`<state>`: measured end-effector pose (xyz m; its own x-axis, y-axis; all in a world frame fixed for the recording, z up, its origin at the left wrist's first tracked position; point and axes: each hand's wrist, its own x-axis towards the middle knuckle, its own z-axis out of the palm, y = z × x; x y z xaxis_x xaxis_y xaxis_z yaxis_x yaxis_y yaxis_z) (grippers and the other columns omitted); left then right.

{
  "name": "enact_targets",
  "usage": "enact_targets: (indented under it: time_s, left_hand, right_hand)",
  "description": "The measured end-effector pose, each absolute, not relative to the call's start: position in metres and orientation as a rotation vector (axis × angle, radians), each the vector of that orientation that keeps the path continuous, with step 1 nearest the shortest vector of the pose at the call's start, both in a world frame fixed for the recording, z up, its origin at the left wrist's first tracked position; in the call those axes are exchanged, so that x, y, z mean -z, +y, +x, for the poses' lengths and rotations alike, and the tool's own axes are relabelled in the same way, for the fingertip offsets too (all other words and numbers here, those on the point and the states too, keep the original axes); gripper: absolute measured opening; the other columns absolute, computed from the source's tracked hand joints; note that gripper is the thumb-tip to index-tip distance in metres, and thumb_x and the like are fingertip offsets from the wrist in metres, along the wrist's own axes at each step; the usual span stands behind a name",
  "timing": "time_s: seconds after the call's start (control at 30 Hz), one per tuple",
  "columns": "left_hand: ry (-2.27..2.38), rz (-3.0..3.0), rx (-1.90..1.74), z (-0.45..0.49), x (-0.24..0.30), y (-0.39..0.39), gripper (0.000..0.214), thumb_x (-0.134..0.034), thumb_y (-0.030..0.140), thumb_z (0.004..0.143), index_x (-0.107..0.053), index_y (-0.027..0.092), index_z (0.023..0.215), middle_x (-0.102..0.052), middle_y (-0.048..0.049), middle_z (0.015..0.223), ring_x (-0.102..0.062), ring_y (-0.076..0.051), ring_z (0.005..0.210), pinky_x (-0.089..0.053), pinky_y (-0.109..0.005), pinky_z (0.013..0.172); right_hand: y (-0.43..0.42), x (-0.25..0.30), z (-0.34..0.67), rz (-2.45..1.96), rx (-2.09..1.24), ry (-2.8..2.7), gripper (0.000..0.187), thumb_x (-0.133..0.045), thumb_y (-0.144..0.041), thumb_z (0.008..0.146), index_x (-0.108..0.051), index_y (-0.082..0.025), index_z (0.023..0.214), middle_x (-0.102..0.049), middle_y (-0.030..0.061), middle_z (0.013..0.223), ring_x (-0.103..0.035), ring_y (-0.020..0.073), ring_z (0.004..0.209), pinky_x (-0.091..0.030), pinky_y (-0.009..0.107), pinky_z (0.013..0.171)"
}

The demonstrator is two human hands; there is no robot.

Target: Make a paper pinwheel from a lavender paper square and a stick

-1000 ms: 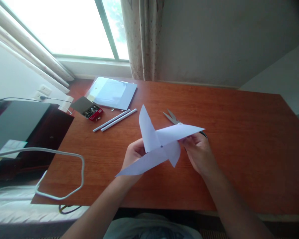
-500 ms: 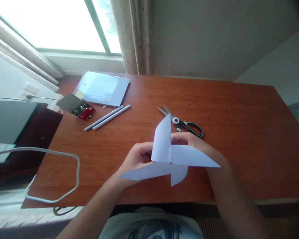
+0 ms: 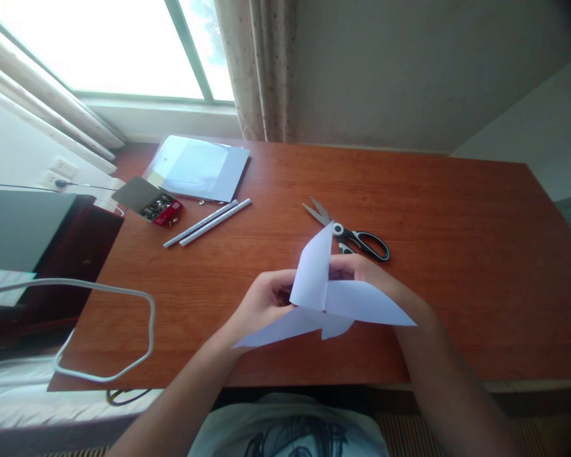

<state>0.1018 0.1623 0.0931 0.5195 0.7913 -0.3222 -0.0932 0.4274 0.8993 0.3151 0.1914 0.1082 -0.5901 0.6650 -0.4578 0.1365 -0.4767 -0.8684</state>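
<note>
A white paper pinwheel (image 3: 328, 295) with pointed blades is held just above the brown wooden table (image 3: 457, 254), near its front edge. My left hand (image 3: 264, 303) grips it from the left, fingers curled behind the centre. My right hand (image 3: 366, 273) holds it from the right, mostly hidden under a blade. Black-handled scissors (image 3: 356, 236) lie on the table just beyond my right hand.
Two white sticks (image 3: 207, 223) lie left of the scissors. An open red box of pins (image 3: 159, 208) and a clear folder of paper (image 3: 197, 168) sit at the back left. A white cable (image 3: 99, 330) loops over the table's left edge beside a dark cabinet (image 3: 33, 241).
The pinwheel has been turned clockwise and lowered towards me, so the scissors behind it now show. Both hands kept hold and shifted with it. The view shifted slightly.
</note>
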Motion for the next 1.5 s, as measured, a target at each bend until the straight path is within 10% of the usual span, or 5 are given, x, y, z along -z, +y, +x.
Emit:
enact_targets:
  time_s: [1.5]
  left_hand:
    - [0.888,0.986,-0.712,0.1034,-0.0917,0.1645,0.035,-0.086,0.033,0.068,-0.078,0.013,0.096,-0.077,-0.0061,0.086,-0.069,-0.024,0.078,-0.056,-0.031,0.071]
  right_hand:
    - [0.1913,-0.1073,0.3146,-1.227,-1.92,-1.468,0.019,-0.076,-0.034,0.078,-0.075,-0.017,0.085,-0.074,0.0028,0.083,-0.066,0.0185,0.073,-0.049,0.027,0.061]
